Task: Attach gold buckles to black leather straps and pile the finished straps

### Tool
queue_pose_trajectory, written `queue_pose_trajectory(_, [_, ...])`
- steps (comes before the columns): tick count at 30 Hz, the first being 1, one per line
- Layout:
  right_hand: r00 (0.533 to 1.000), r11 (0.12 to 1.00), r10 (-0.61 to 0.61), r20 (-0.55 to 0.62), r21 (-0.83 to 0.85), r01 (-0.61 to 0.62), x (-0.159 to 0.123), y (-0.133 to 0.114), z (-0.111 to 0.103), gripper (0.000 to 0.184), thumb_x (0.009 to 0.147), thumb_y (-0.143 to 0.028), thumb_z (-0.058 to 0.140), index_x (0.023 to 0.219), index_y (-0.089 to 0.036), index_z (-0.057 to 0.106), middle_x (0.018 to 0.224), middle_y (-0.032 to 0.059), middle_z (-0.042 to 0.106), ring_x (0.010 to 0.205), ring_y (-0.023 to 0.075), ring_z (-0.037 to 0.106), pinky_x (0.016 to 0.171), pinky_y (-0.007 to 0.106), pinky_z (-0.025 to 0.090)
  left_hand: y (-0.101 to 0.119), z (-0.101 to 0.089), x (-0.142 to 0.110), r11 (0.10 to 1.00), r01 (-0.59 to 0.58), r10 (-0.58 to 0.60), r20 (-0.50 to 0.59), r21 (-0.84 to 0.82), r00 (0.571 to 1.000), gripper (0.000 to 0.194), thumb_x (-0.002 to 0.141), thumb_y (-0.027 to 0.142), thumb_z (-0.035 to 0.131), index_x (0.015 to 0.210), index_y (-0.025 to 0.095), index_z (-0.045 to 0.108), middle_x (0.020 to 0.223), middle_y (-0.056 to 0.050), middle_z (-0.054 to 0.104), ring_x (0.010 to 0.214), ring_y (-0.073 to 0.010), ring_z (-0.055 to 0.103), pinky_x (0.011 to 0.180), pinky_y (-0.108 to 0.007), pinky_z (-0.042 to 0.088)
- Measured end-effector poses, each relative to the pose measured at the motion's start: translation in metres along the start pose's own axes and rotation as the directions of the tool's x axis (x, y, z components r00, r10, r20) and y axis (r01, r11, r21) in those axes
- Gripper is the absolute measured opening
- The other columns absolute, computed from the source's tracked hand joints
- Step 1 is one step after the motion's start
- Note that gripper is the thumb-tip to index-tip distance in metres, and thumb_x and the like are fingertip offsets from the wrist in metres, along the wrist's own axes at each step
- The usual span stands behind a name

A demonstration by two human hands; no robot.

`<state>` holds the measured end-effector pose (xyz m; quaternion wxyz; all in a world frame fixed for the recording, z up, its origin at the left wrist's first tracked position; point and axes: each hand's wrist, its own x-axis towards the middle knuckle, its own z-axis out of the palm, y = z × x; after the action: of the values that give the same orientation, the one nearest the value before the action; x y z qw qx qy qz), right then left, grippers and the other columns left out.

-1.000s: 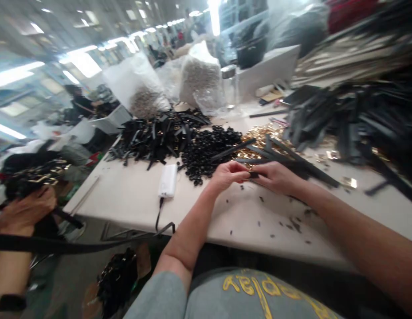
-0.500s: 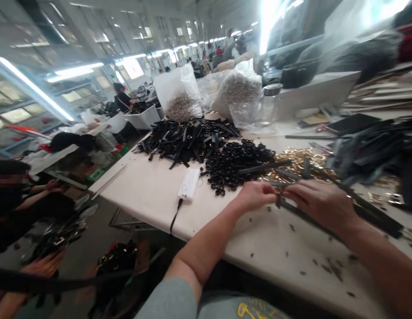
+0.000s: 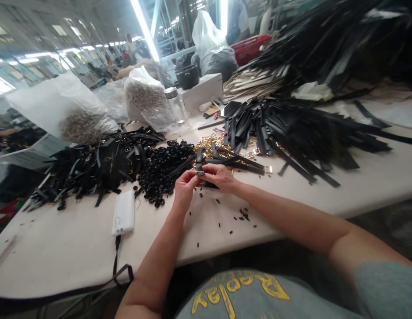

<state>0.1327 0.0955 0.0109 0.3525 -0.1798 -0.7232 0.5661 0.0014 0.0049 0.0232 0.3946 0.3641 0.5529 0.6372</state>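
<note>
Black and flat, a short strap (image 3: 199,160) is pinched between thumb and fingers in the grip of both the left hand (image 3: 186,188) and the right hand (image 3: 221,177), over the pale, smooth desk (image 3: 159,239). Just beyond the hands lie a heap of small round black rings (image 3: 162,168) and a pile of shiny gold metal buckles (image 3: 210,142). Small dark scraps (image 3: 244,215) dot the surface nearer the body. A white rectangular device (image 3: 123,212) with a black cable (image 3: 116,257) lies left of the left hand.
</note>
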Motion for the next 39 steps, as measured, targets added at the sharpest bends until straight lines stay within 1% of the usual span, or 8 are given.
queue_pose_trajectory(4, [0.987, 0.906, 0.160, 0.015, 0.396, -0.153, 0.001, -0.003, 0.005, 0.047, 0.071, -0.054, 0.078, 0.094, -0.013, 0.072, 0.084, 0.0035, 0.066, 0.074, 0.0131, 0.058, 0.072, 0.026, 0.048, -0.001, 0.004, -0.001, 1.000, 0.017, -0.017, -0.005, 0.006, 1.000, 0.029, 0.066, 0.041, 0.080, 0.078, 0.017, 0.069, 0.071, -0.001, 0.066, 0.062, -0.0121, 0.062, 0.058, -0.021, 0.049])
queue_pose_trajectory(10, [0.973, 0.787, 0.217, 0.082, 0.574, -0.224, 0.001, -0.003, 0.009, 0.045, 0.068, -0.050, 0.083, 0.094, -0.015, 0.073, 0.078, 0.0022, 0.064, 0.068, 0.0116, 0.057, 0.067, 0.025, 0.049, -0.001, 0.011, -0.002, 1.000, -0.003, 0.002, -0.017, -0.023, 1.000, 0.035, 0.061, 0.045, 0.084, 0.071, 0.016, 0.068, 0.068, -0.001, 0.066, 0.058, -0.0109, 0.060, 0.057, -0.022, 0.048])
queue_pose_trajectory(24, [0.964, 0.819, 0.263, 0.042, 0.518, -0.246, 0.001, -0.012, 0.013, 0.049, 0.065, -0.055, 0.082, 0.087, -0.013, 0.070, 0.067, 0.0001, 0.061, 0.057, 0.0108, 0.055, 0.055, 0.024, 0.049, -0.006, 0.012, -0.001, 0.997, -0.014, 0.014, 0.002, 0.074, 1.000, 0.034, 0.067, 0.049, 0.077, 0.071, 0.016, 0.069, 0.069, -0.002, 0.066, 0.058, -0.0120, 0.058, 0.059, -0.025, 0.049])
queue_pose_trajectory(28, [0.968, 0.827, 0.252, -0.011, 0.522, -0.210, 0.003, -0.010, 0.010, 0.048, 0.064, -0.055, 0.082, 0.085, -0.014, 0.071, 0.079, 0.0028, 0.067, 0.069, 0.0123, 0.061, 0.066, 0.024, 0.053, 0.000, -0.007, 0.002, 0.965, -0.116, 0.102, 0.069, 0.236, 0.992, 0.029, 0.073, 0.046, 0.072, 0.078, 0.017, 0.070, 0.078, -0.004, 0.068, 0.064, -0.0138, 0.059, 0.063, -0.026, 0.048])
queue_pose_trajectory(30, [0.968, 0.838, 0.246, -0.057, 0.515, -0.182, 0.006, -0.009, 0.005, 0.047, 0.063, -0.055, 0.083, 0.083, -0.014, 0.071, 0.085, 0.0044, 0.069, 0.076, 0.0129, 0.063, 0.072, 0.024, 0.054, 0.010, -0.027, -0.001, 0.869, -0.163, 0.162, 0.043, 0.466, 0.986, 0.023, 0.075, 0.042, 0.069, 0.079, 0.019, 0.070, 0.074, -0.002, 0.066, 0.065, -0.0146, 0.058, 0.064, -0.027, 0.046])
queue_pose_trajectory(33, [0.965, 0.839, 0.248, -0.084, 0.517, -0.170, 0.011, -0.007, -0.003, 0.049, 0.060, -0.056, 0.084, 0.080, -0.013, 0.069, 0.082, 0.0048, 0.070, 0.075, 0.0125, 0.064, 0.071, 0.023, 0.055, 0.025, -0.060, -0.005, 0.556, -0.096, 0.212, -0.029, 0.826, 0.977, 0.013, 0.075, 0.034, 0.066, 0.072, 0.022, 0.070, 0.069, -0.001, 0.063, 0.067, -0.0172, 0.057, 0.067, -0.030, 0.042])
queue_pose_trajectory(36, [0.961, 0.850, 0.262, -0.091, 0.493, -0.185, 0.013, -0.005, -0.006, 0.049, 0.061, -0.054, 0.083, 0.080, -0.013, 0.067, 0.076, 0.0046, 0.069, 0.066, 0.0109, 0.063, 0.063, 0.021, 0.055, 0.030, -0.078, -0.006, 0.300, -0.015, 0.168, -0.038, 0.954, 0.985, 0.009, 0.072, 0.028, 0.064, 0.074, 0.023, 0.072, 0.077, -0.003, 0.064, 0.073, -0.0215, 0.058, 0.073, -0.034, 0.041])
queue_pose_trajectory(39, [0.956, 0.872, 0.284, -0.071, 0.433, -0.227, 0.011, -0.005, -0.006, 0.046, 0.066, -0.053, 0.081, 0.081, -0.012, 0.065, 0.073, 0.0050, 0.069, 0.057, 0.0090, 0.061, 0.055, 0.019, 0.053, 0.026, -0.079, -0.004, 0.199, -0.010, 0.126, -0.016, 0.980, 0.992, 0.011, 0.071, 0.025, 0.063, 0.075, 0.024, 0.073, 0.080, -0.005, 0.065, 0.081, -0.0249, 0.060, 0.076, -0.036, 0.041])
